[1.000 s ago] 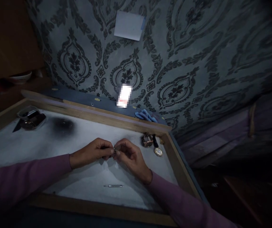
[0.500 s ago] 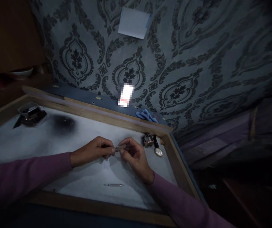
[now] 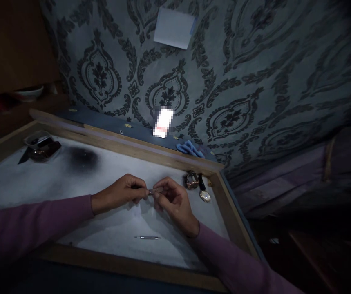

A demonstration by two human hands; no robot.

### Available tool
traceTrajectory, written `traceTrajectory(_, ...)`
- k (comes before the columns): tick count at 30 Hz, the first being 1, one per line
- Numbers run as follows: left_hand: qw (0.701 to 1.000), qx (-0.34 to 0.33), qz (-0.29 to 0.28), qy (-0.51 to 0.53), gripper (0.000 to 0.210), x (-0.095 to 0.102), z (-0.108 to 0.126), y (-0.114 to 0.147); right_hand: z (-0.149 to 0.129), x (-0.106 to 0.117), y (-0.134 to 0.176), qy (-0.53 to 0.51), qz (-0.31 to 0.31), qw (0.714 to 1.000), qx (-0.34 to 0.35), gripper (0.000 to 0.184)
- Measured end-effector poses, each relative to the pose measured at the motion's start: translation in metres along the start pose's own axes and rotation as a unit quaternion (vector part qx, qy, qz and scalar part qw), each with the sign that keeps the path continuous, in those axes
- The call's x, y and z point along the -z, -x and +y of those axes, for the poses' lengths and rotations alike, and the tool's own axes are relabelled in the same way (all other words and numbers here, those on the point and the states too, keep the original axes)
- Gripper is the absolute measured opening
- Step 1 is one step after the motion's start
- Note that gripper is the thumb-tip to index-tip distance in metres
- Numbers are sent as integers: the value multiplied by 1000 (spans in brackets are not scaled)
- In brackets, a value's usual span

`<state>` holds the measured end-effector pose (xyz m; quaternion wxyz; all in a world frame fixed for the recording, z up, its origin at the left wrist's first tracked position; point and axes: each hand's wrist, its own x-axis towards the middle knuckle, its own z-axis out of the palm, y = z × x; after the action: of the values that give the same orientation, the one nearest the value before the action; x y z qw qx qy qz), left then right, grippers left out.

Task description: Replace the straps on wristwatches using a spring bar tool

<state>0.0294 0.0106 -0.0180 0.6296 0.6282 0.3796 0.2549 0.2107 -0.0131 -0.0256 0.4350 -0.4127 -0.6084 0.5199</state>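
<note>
Head view: left hand (image 3: 125, 191) and right hand (image 3: 177, 202) pinching a small piece (image 3: 151, 192) over the surface (image 3: 110, 165), fingertips just apart. A second ago they nearly met; more of it shows now, so looks like fiddly two-handed work.

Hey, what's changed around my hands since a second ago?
Your right hand has drawn slightly away from your left hand, showing more of the small piece between their fingertips. The slim metal tool and gold-rimmed watch lie as they were.
</note>
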Motion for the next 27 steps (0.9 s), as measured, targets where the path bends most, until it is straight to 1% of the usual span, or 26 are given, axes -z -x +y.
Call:
traceTrajectory(5, 1000, -3, 5, -14, 21, 0, 1, 1, 2, 2, 3, 65, 0, 996, 58, 5)
traceTrajectory(8, 1000, -4, 9, -20, 20, 1, 3, 2, 2, 4, 4, 92, -15, 990, 102, 11)
traceTrajectory(10, 1000, -5, 9, -20, 19, 1, 3, 3, 3, 7, 3, 97, -33, 987, 120, 14)
traceTrajectory(13, 1000, -6, 2, -16, 17, 2, 1, 2, 3, 10, 0, 80, -58, 988, 117, 18)
traceTrajectory(18, 1000, -5, 1, -8, 20, 1, -1, 3, 7, 11, -4, 34, -76, 994, 70, 23)
traceTrajectory(23, 1000, -6, -3, -21, 28, 0, -2, 4, 13, 10, -2, 55, -80, 991, 95, 22)
traceTrajectory(27, 1000, -4, -8, -4, 31, 0, -5, 3, 12, 8, 0, 79, -76, 988, 112, 20)
